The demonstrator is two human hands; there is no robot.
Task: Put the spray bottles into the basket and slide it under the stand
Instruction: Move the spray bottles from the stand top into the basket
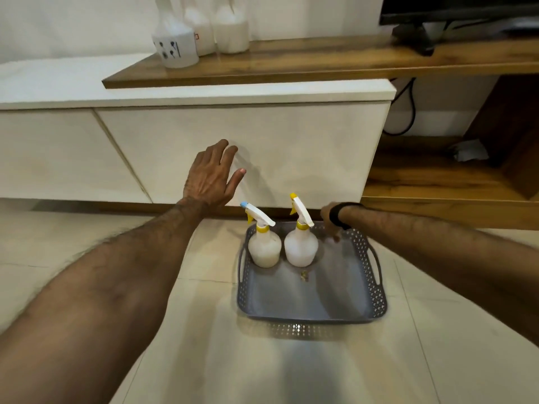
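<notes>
You have two spray bottles standing in the grey basket on the floor, your left hand spread empty, your right hand unclear, and sliding it under the stand remains.

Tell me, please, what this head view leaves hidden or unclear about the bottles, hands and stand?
- Right hand: fingers hidden behind its wrist; grip unknown.
- Three white bottles on the wooden shelf: tops cut off by the upper edge, blurred.
- Gap under the stand: too dark to judge.
- Speck in the basket: too small.
</notes>
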